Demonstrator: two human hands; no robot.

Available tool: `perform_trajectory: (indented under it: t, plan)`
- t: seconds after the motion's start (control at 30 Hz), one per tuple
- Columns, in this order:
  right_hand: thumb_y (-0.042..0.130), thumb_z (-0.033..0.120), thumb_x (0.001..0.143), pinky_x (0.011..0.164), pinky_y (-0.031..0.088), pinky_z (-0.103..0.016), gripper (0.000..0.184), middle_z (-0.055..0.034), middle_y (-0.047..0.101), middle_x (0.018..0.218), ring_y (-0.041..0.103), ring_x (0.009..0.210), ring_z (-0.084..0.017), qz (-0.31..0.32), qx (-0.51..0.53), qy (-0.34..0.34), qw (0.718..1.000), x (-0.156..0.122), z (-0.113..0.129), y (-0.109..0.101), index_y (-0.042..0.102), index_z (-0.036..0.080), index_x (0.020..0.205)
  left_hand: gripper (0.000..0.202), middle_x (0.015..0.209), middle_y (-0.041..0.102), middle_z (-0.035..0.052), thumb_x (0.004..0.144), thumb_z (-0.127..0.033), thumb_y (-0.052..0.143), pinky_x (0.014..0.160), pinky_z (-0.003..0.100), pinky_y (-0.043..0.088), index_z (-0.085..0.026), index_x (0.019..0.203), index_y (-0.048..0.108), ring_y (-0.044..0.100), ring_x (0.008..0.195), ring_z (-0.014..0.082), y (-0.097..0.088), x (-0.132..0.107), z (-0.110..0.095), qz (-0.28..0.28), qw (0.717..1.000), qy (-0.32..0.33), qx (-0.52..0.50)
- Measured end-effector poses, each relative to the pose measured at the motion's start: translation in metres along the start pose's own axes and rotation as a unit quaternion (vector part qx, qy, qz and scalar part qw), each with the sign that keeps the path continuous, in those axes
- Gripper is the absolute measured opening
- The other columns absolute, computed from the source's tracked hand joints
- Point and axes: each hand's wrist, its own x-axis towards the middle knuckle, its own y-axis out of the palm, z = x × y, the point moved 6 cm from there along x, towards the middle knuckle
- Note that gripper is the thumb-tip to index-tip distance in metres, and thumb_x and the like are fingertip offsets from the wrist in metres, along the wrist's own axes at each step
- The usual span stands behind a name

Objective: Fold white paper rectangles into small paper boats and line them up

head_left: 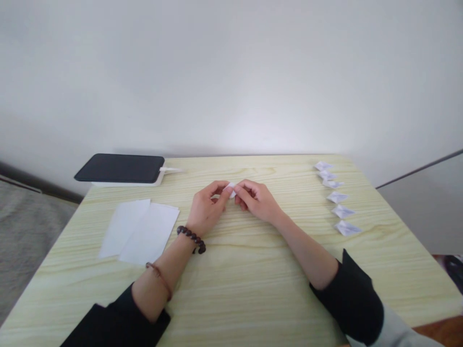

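My left hand (pixel 206 208) and my right hand (pixel 257 200) meet at the middle of the pale wooden table (pixel 253 279). Both pinch one small folded piece of white paper (pixel 230 189) between fingertips, just above the tabletop. Most of the paper is hidden by my fingers. My left wrist carries a dark bead bracelet (pixel 192 238) and a thin cord band. Both forearms rest on the table, with dark sleeves pushed up.
Two flat white paper sheets (pixel 139 231) lie overlapping to the left of my left hand. A dark tablet (pixel 121 168) on a white base sits at the back left corner. Several small folded paper shapes (pixel 338 197) form a row along the right side. A plain wall stands behind.
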Motion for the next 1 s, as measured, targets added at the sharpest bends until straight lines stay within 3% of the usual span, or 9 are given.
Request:
perform_trajectory:
  t: [0.2,0.4,1.0]
  plan:
    - [0.047,0.04,0.091,0.048,0.039,-0.02,0.029,0.0029,0.056,0.058,0.049,0.047,-0.008,-0.001,-0.044,-0.012,0.999,-0.003,0.001,0.001,0.058,0.019,0.074,0.027,0.074,0.069,0.0022,0.077,-0.043,0.063,0.061,0.023,0.05,-0.017,0.08,0.068,0.059,0.062,0.0128,-0.008,-0.004,-0.001,0.04,0.999,-0.025,-0.023]
    - [0.051,0.036,0.089,0.049,0.042,-0.02,0.017,0.0003,0.062,0.072,0.054,0.054,-0.009,-0.018,-0.021,-0.021,0.999,-0.006,-0.001,0.004,0.058,0.02,0.09,0.034,0.074,0.068,0.0023,0.075,-0.04,0.068,0.059,0.024,0.05,-0.015,0.098,0.062,0.061,0.065,0.0134,-0.007,-0.002,0.007,0.052,0.992,-0.036,-0.108]
    - [0.053,0.038,0.087,0.047,0.041,-0.02,0.021,0.002,0.059,0.062,0.052,0.048,-0.009,-0.046,-0.015,-0.029,0.998,0.0,-0.01,0.006,0.059,0.019,0.084,0.036,0.069,0.067,0.0028,0.072,-0.047,0.066,0.062,0.027,0.052,-0.014,0.087,0.065,0.06,0.06,0.0137,-0.007,0.004,0.011,0.049,0.996,-0.004,-0.071]
